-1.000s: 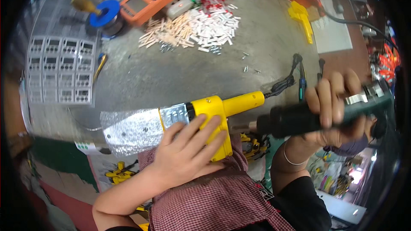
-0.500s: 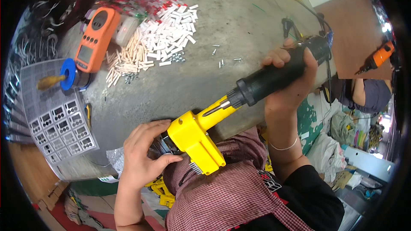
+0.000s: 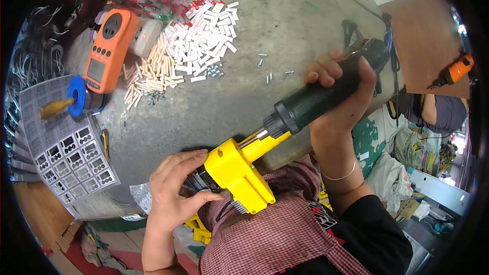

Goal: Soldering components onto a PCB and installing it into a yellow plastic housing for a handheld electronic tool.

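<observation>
My left hand [image 3: 175, 186] is closed round the dark end of a yellow plastic tool housing [image 3: 237, 173], fingers on top and thumb below. The housing lies over the table's near edge, its yellow handle running up to the right. My right hand [image 3: 341, 89] grips a black electric screwdriver [image 3: 313, 99], its fingers and thumb wrapped round the body. The screwdriver's metal bit [image 3: 252, 138] points down-left against the housing, beside the handle. Whether the tip sits in a screw is hidden.
White sleeves [image 3: 204, 38], wooden sticks [image 3: 153, 71] and small screws [image 3: 269, 77] lie on the grey table. Left are an orange meter [image 3: 109, 51], a blue spool [image 3: 76, 95] and a label sheet [image 3: 76, 158]. At right, a person [image 3: 435, 109] sits near an orange-black tool [image 3: 455, 71].
The screwdriver's bit has moved down-left from above the handle to the housing's body. The housing has shifted slightly right and down with my left hand.
</observation>
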